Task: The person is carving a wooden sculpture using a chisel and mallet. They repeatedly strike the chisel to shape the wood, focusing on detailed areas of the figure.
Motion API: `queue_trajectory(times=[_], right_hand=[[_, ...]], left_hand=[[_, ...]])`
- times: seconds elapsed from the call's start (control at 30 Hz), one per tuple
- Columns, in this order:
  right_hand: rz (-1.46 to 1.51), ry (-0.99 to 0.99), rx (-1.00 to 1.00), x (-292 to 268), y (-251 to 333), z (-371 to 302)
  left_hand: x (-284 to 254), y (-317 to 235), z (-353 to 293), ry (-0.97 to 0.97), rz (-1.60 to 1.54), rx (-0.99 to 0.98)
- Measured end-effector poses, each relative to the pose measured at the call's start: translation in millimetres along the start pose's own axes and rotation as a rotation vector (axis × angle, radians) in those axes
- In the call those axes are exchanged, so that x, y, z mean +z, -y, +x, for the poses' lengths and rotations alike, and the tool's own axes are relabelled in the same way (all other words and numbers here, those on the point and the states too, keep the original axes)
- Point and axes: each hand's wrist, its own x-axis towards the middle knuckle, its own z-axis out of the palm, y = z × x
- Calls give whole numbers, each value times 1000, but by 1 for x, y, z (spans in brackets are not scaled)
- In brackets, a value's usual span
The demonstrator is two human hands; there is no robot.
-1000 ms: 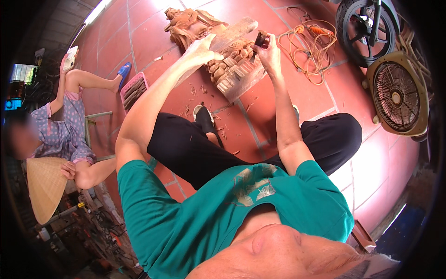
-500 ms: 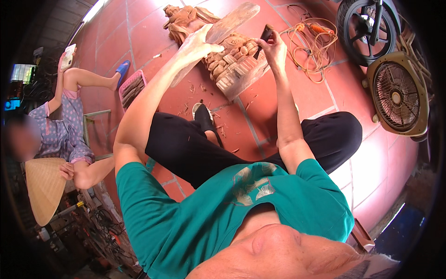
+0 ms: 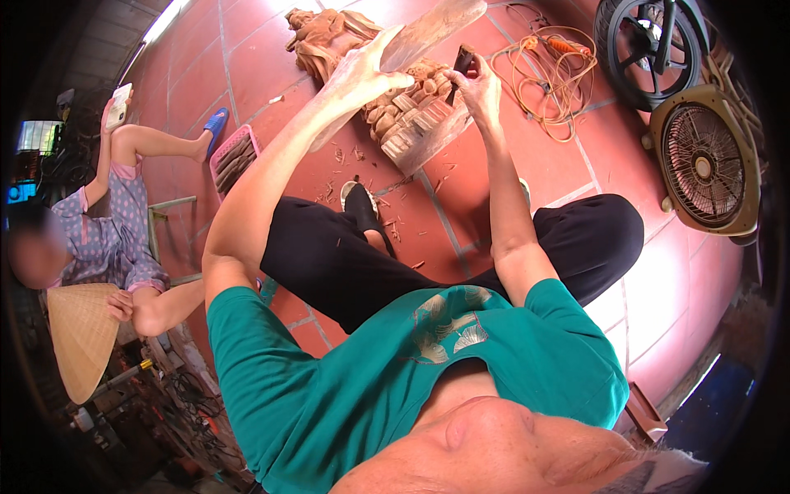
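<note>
My left hand grips a flat wooden bat; its broad end juts out between my index finger and thumb toward the far right. In my right hand is a chisel with a dark handle, held upright against a carved wooden block. Thick relief shapes cover the block, which lies on the floor in front of my feet. The chisel's cutting tip is hard to make out. Beyond my left hand, a carved wooden figure adjoins the block; my hand and the bat hide where they meet.
Wood shavings litter the red tiles. A pink basket of tools stands left, near a seated person with a conical hat. To the right are a coiled orange cord, a wheel and a box fan.
My left hand and the bat have shifted right and toward the far side, bringing the bat's end farther out. The chisel stays against the carving in my right hand.
</note>
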Motion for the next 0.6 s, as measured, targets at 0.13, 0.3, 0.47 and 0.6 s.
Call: queue_trajectory(times=[0.13, 0.3, 0.47, 0.6], right_hand=[[-23, 4, -4, -2, 1, 0], [-86, 29, -75, 7, 6, -5], [-109, 69, -35, 2, 14, -6], [-36, 56, -100, 4, 10, -7]], left_hand=[[-6, -34, 6, 21, -136, -18], [19, -5, 20, 77, 131, 97], [15, -8, 35, 243, 6, 22], [10, -36, 32, -25, -70, 72]])
